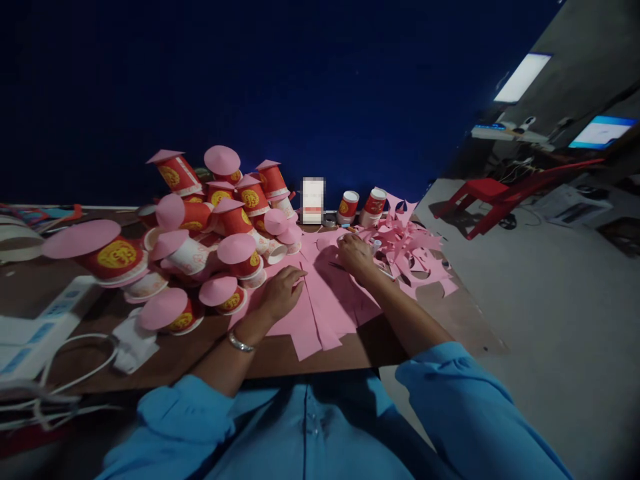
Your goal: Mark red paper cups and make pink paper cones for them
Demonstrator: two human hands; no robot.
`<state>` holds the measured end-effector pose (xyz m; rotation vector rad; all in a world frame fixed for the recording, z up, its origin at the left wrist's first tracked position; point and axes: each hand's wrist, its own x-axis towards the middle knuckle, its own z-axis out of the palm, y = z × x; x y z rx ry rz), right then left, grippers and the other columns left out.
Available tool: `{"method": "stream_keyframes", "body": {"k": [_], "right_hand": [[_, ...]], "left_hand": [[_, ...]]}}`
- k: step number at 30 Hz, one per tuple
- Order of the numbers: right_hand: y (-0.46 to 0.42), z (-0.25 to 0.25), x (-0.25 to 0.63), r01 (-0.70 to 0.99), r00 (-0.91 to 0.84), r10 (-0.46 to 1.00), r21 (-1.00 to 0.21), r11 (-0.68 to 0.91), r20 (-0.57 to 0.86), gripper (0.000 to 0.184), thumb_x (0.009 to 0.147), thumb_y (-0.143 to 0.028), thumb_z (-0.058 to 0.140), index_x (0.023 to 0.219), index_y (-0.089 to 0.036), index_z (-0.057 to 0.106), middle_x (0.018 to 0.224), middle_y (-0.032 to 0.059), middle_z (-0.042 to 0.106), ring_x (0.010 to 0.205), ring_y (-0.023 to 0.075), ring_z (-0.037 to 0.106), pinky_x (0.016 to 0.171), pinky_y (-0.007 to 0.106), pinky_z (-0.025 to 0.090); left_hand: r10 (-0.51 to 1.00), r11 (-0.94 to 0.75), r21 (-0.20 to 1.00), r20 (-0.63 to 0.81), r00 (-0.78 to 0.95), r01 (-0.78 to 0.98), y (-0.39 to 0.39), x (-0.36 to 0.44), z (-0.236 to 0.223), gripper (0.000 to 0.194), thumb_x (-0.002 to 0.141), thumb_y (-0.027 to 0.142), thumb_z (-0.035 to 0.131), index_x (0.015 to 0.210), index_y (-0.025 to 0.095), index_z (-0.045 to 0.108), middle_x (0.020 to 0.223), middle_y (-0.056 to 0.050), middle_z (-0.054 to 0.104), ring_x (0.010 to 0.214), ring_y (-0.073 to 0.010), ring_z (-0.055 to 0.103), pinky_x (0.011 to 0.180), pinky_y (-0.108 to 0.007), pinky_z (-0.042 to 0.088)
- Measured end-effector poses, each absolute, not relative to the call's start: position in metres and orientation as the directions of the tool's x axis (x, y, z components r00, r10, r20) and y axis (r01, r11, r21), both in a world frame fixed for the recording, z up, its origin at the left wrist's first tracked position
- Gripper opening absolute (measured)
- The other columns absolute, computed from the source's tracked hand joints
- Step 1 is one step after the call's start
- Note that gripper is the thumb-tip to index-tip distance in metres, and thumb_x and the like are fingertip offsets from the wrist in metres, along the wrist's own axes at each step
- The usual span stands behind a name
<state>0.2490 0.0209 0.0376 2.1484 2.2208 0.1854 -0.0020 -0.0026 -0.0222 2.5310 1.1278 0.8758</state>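
My left hand [281,291] rests on a stack of pink paper sheets [325,300] with its fingers curled, pinching the top sheet's edge. My right hand [354,254] lies further back on the same pink paper, fingers bent down over a dark thin object I cannot make out. To the left stands a heap of red paper cups with pink paper cone lids [210,227]. To the right lies a pile of pink paper offcuts [410,250]. A silver bracelet [240,344] is on my left wrist.
The brown table [310,357] ends just right of the offcuts. Two upright red cups [361,207] stand at the back by a blue wall. White power strips and cables [45,333] lie at the left. A red plastic chair [495,197] stands on the floor at right.
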Motion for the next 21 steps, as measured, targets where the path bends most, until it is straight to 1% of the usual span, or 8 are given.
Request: {"method": "stream_keyframes", "body": {"k": [2, 7, 11, 14, 16, 18, 21], "right_hand": [[0.025, 0.038, 0.246, 0.993, -0.051, 0.997, 0.111, 0.045, 0.052, 0.035, 0.102, -0.018, 0.046, 0.125, -0.011, 0.072, 0.131, 0.0217, 0.069, 0.124, 0.0298, 0.062, 0.094, 0.036, 0.054], [0.032, 0.035, 0.241, 0.994, -0.064, 0.995, 0.094, 0.057, 0.073, 0.040, 0.106, -0.019, 0.038, 0.123, -0.010, 0.073, 0.127, 0.0209, 0.069, 0.122, 0.0300, 0.061, 0.093, 0.037, 0.053], [0.035, 0.034, 0.238, 0.996, -0.069, 0.992, 0.069, 0.062, 0.103, 0.040, 0.108, -0.026, 0.038, 0.122, -0.012, 0.073, 0.131, 0.0204, 0.067, 0.123, 0.0302, 0.058, 0.095, 0.038, 0.052], [0.037, 0.035, 0.235, 0.998, -0.054, 0.990, 0.047, 0.048, 0.131, 0.039, 0.107, -0.030, 0.042, 0.131, -0.013, 0.068, 0.141, 0.0201, 0.063, 0.127, 0.0300, 0.055, 0.099, 0.040, 0.051], [0.037, 0.035, 0.234, 0.998, -0.050, 0.989, 0.038, 0.045, 0.139, 0.040, 0.107, -0.030, 0.043, 0.136, -0.013, 0.065, 0.144, 0.0199, 0.061, 0.128, 0.0299, 0.054, 0.101, 0.040, 0.050], [0.034, 0.034, 0.234, 0.998, -0.059, 0.990, 0.036, 0.054, 0.130, 0.039, 0.106, -0.027, 0.043, 0.136, -0.013, 0.065, 0.141, 0.0195, 0.062, 0.126, 0.0294, 0.055, 0.099, 0.039, 0.051], [0.028, 0.031, 0.235, 0.996, -0.080, 0.992, 0.044, 0.076, 0.102, 0.035, 0.106, -0.025, 0.043, 0.128, -0.014, 0.068, 0.134, 0.0179, 0.066, 0.123, 0.0287, 0.057, 0.095, 0.036, 0.052]], "left_hand": [[0.730, -0.683, 0.429, 0.431, 0.531, 0.591, -0.002, -0.003, -0.022, 0.026, 0.096, 0.014, 0.059, 0.118, 0.021, 0.072, 0.114, -0.008, 0.075, 0.108, -0.0225, 0.071, 0.095, -0.037, 0.061], [0.724, -0.689, 0.439, 0.443, 0.529, 0.576, 0.000, -0.002, -0.024, 0.024, 0.095, 0.011, 0.059, 0.112, 0.021, 0.072, 0.108, -0.007, 0.075, 0.103, -0.0214, 0.073, 0.093, -0.036, 0.062], [0.716, -0.698, 0.446, 0.450, 0.533, 0.561, 0.001, -0.001, -0.025, 0.024, 0.093, 0.010, 0.060, 0.111, 0.020, 0.072, 0.105, -0.006, 0.075, 0.098, -0.0214, 0.073, 0.090, -0.035, 0.062], [0.713, -0.701, 0.443, 0.449, 0.539, 0.558, 0.002, -0.001, -0.025, 0.023, 0.094, 0.010, 0.060, 0.111, 0.020, 0.072, 0.104, -0.007, 0.075, 0.097, -0.0220, 0.073, 0.089, -0.036, 0.062], [0.713, -0.701, 0.447, 0.446, 0.541, 0.556, 0.002, -0.002, -0.025, 0.022, 0.095, 0.011, 0.059, 0.111, 0.020, 0.072, 0.105, -0.007, 0.075, 0.098, -0.0216, 0.073, 0.090, -0.036, 0.062], [0.718, -0.696, 0.453, 0.441, 0.539, 0.557, 0.001, -0.002, -0.024, 0.021, 0.095, 0.012, 0.059, 0.111, 0.020, 0.072, 0.105, -0.006, 0.074, 0.098, -0.0211, 0.073, 0.090, -0.035, 0.061], [0.729, -0.684, 0.461, 0.428, 0.534, 0.565, 0.001, -0.002, -0.023, 0.021, 0.095, 0.013, 0.059, 0.110, 0.021, 0.072, 0.106, -0.006, 0.074, 0.099, -0.0211, 0.072, 0.092, -0.035, 0.061]]}}
